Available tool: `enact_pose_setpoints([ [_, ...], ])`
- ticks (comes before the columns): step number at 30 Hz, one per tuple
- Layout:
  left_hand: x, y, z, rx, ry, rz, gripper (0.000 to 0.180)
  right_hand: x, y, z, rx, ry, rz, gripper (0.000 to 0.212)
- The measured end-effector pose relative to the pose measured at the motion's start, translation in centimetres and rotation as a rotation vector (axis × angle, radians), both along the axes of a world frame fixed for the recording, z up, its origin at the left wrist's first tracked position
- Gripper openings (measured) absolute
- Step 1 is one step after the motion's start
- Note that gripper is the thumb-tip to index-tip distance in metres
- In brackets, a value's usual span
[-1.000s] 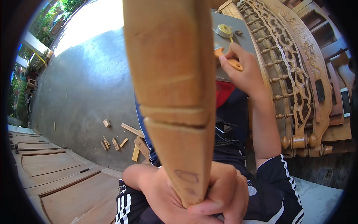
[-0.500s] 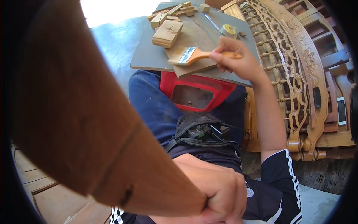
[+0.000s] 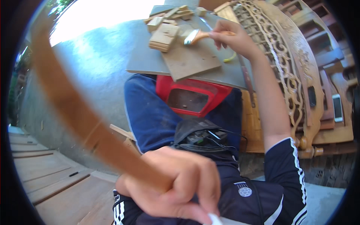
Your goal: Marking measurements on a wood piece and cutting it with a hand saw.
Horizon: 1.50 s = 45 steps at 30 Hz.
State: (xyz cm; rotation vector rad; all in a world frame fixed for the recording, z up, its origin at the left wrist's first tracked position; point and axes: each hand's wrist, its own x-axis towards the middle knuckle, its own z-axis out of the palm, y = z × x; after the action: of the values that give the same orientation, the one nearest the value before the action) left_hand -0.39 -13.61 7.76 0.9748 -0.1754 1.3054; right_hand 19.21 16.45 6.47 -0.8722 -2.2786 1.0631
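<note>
Head view shows the left hand (image 3: 176, 183) low in the picture, close to the lens, with its fingers wrapped tight around one end of a long curved wooden piece (image 3: 71, 108). That piece sweeps up and to the left across the frame, blurred, and ends near the top left rim. The right hand (image 3: 232, 37) is stretched out at the top, pinching the wooden handle of a paintbrush (image 3: 197, 35) between thumb and fingers; the pale bristles point left and lie on a flat wooden panel (image 3: 191, 60). The panel rests on a grey board (image 3: 150, 65), which sits over a red plastic stool (image 3: 191, 97). Just left of the brush, a stack of small wooden blocks (image 3: 163, 37) stands on the panel, with more offcuts (image 3: 180, 13) behind it. To the right, a carved openwork wooden frame (image 3: 285, 71) runs down the picture. Wooden planks (image 3: 45, 176) lie at the lower left.
</note>
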Motion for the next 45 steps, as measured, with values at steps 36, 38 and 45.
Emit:
enact_pose_setpoints([
  [36,-6.1,5.1,-8.3,-0.480,1.065,1.168,0.035,2.5,-2.6,5.4,0.046,-0.059,-0.108,0.016],
  [38,-6.3,5.3,-7.5,-0.465,1.099,1.160,0.037,2.0,-2.7,3.6,0.086,0.035,-0.052,0.017],
  [45,-4.8,8.4,-4.4,-0.552,0.990,0.870,0.042,1.3,-3.8,1.5,0.284,0.105,0.012,0.022],
])
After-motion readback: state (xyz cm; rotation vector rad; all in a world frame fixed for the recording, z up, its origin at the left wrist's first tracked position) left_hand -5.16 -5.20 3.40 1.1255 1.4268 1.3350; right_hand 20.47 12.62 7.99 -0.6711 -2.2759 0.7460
